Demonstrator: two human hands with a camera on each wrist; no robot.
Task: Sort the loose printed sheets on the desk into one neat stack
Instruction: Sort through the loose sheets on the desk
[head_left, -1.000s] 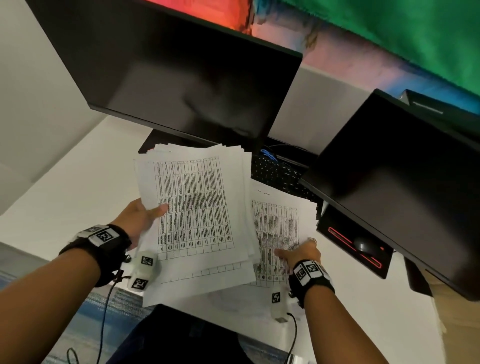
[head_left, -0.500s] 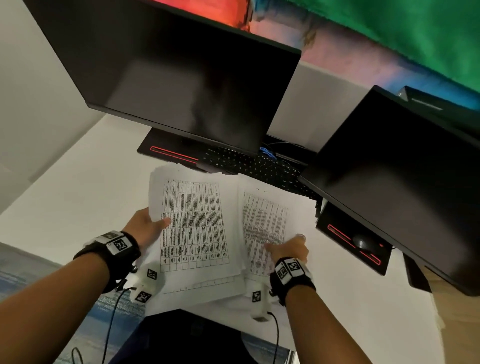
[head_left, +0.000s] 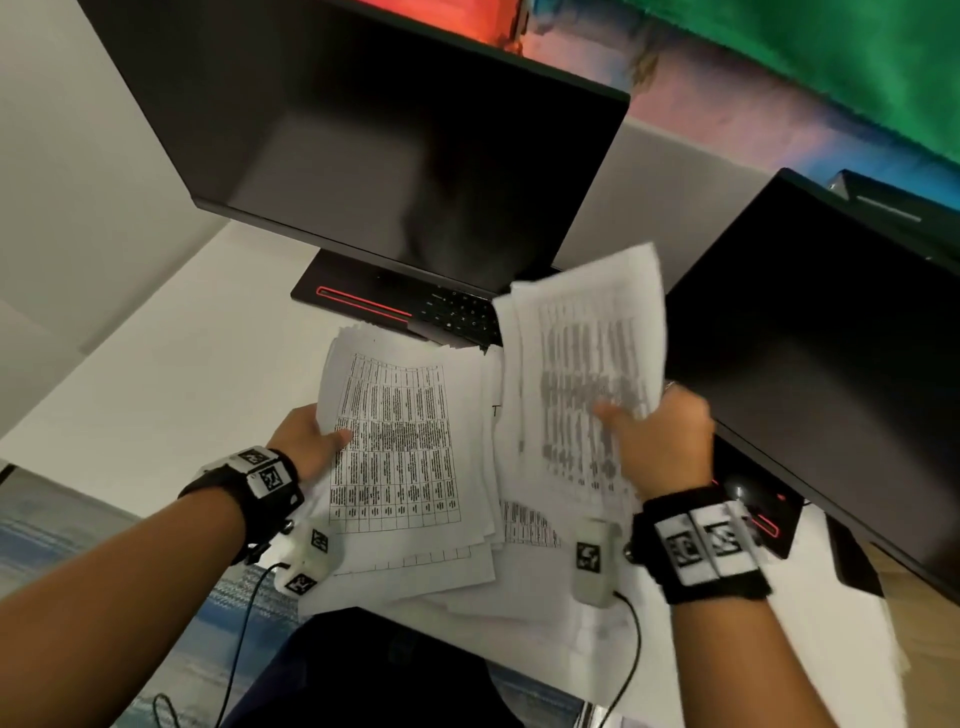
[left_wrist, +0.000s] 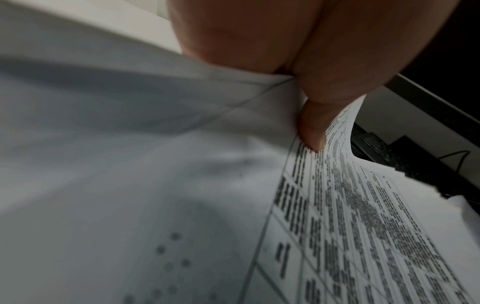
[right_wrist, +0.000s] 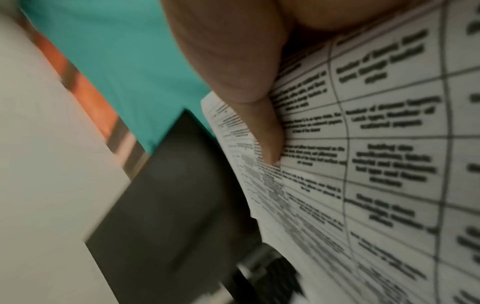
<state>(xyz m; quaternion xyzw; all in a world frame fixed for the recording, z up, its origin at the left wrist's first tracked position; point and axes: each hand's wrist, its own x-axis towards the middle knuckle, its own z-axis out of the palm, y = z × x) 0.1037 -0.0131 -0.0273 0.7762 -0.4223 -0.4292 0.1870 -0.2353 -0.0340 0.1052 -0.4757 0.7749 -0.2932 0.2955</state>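
Note:
A fanned bundle of printed table sheets (head_left: 400, 441) lies over the desk's near edge. My left hand (head_left: 311, 436) grips its left side, thumb on top; the left wrist view shows the thumb (left_wrist: 311, 131) pressing the sheets (left_wrist: 350, 216). My right hand (head_left: 660, 441) pinches a second batch of sheets (head_left: 587, 374) and holds it lifted and tilted above the desk, to the right of the first bundle. In the right wrist view the thumb (right_wrist: 262, 131) lies across the printed page (right_wrist: 389, 164). More loose sheets (head_left: 519, 603) lie underneath near the front edge.
Two dark monitors stand close: one behind (head_left: 363, 135), one at the right (head_left: 821, 353), right beside the lifted batch. A black keyboard with a red strip (head_left: 410, 306) lies under the rear monitor. A mouse (head_left: 743, 491) sits at the right. White desk (head_left: 171, 353) shows at the left.
My right hand has lifted its batch of sheets off the desk and tilted it up towards the right monitor. The left hand kept its grip as its bundle came nearer, uncovering the keyboard.

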